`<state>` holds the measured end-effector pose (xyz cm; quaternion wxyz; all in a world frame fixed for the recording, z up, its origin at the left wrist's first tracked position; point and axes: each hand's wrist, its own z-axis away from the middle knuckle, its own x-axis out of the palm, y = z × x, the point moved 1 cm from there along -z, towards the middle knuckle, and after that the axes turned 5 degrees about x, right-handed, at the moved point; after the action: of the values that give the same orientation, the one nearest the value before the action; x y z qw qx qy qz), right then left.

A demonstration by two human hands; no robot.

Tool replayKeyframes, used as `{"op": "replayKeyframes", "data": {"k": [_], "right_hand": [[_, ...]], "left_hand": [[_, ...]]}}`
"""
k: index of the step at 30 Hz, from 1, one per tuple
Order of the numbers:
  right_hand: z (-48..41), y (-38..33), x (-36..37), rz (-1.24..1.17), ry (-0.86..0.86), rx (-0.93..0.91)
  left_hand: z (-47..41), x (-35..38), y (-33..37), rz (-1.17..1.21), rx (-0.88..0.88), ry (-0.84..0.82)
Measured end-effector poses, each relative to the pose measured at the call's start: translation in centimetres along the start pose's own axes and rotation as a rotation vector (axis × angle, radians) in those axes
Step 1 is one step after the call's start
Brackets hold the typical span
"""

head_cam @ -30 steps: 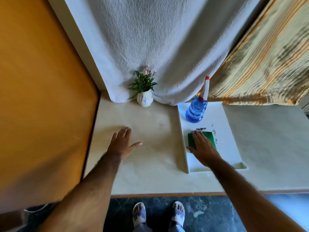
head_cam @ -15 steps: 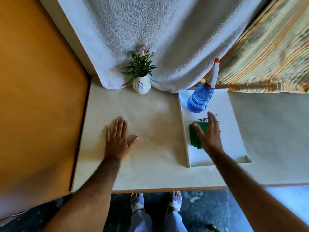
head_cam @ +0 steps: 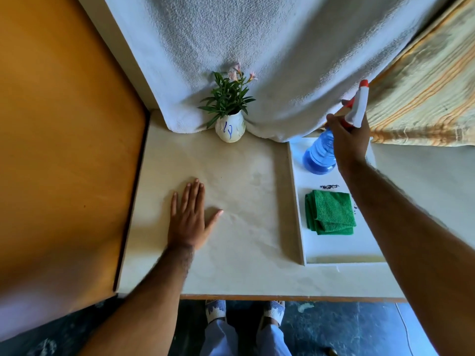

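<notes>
Spanning the lower view, the pale desk (head_cam: 231, 265) bears a white tray (head_cam: 334, 249) at its right. On the tray's far end stands the blue spray bottle (head_cam: 317, 156), and the right hand (head_cam: 349, 141) is curled round its neck just under the trigger head. A good lift would likely go straight up, keeping the bottle upright and clear of the folded green cloth (head_cam: 330, 213) lying nearer on the tray. The left hand (head_cam: 189, 222) lies flat on the desk, fingers spread, steadying the reach.

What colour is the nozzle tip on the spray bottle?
Red nozzle tip, on a white head, on the blue spray bottle. Head view shows it best.
</notes>
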<state>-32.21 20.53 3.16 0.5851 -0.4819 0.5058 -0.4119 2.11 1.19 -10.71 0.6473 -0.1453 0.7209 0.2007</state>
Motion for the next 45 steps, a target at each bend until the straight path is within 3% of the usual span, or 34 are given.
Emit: {"op": "replayKeyframes", "data": {"k": [7,10,13,17,30,40,45], "right_hand": [[2.5,-4.0,2.5,-0.017,-0.115,-0.127],[5.0,-4.7,5.7,0.048,-0.285,-0.033],[7.3,-3.4,9.2,0.266,-0.445,0.068],[9.4,-1.8,12.0,0.402,-0.551,0.194],[9.2,-0.3,15.3,0.637,-0.479,0.282],[9.2,-0.6,14.9,0.620,-0.431,0.313],[9.4,-1.6,13.0,0.489,-0.314,0.277]], "left_hand": [[0.1,0.0,-0.1,-0.012,0.000,0.030],[0.0,-0.1,-0.1,-0.021,0.002,0.044],[0.0,0.0,-0.1,-0.020,0.007,0.053],[-0.1,0.2,-0.2,-0.004,0.004,0.051],[-0.2,-0.5,0.0,0.023,-0.017,0.014],[-0.2,-0.7,0.0,0.024,-0.022,-0.039],[-0.3,-0.7,-0.1,0.039,-0.021,-0.030]]}}
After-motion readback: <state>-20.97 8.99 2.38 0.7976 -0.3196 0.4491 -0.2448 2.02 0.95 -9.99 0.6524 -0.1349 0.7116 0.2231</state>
